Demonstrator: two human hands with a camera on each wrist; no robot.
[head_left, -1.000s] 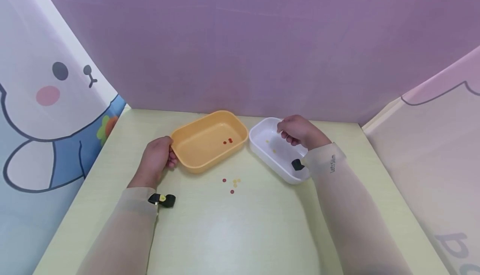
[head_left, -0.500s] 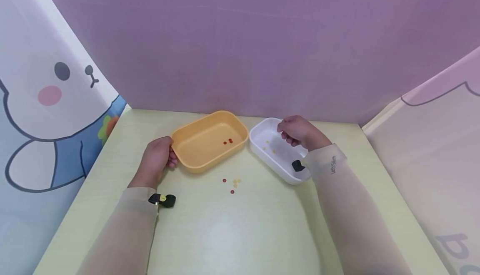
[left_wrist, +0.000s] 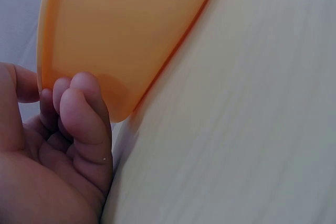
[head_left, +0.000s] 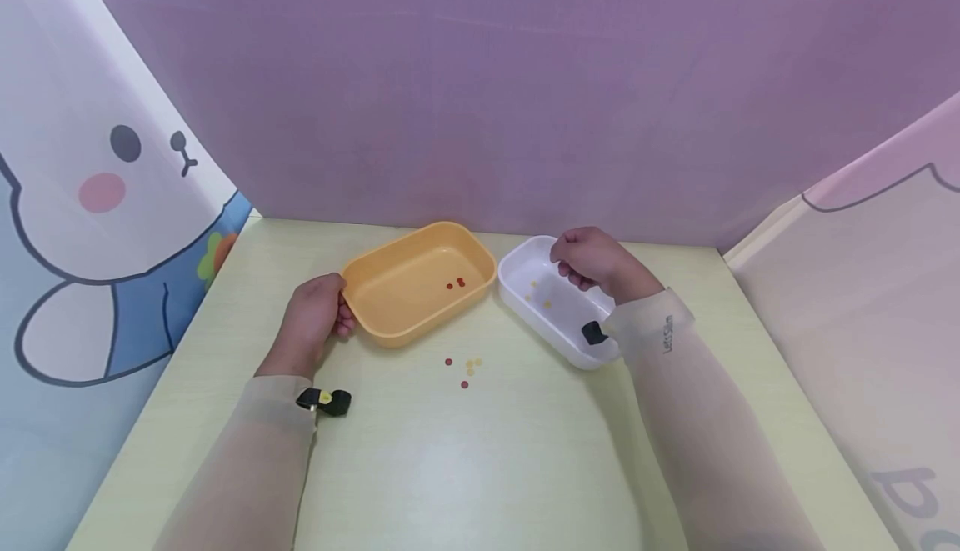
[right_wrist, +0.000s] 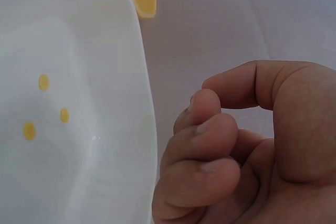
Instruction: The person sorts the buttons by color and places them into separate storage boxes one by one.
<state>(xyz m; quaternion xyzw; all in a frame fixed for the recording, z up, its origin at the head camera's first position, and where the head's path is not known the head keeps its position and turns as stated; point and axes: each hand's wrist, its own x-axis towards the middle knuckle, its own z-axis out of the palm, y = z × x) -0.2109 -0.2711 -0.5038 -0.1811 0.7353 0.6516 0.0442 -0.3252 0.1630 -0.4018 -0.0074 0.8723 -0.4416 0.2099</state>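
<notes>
Head view: left hand (head_left: 315,309), left of centre, pinches the left end of the orange tray (head_left: 397,293). Right hand (head_left: 588,257), right of centre, appears over the white tray (head_left: 564,311), fingers clenched, thumb tip against forefinger. Right wrist view: three yellow discs (right_wrist: 43,82) inside that tray, frame left, well apart from the fingertips. Only the head view shows red discs (head_left: 448,362): three inside the orange tray, two at lower centre on the table (head_left: 420,468).

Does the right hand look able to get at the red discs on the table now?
Probably yes: nothing covers the red discs there, and the right hand shows nothing held, though it would likely cross the white tray first.
</notes>
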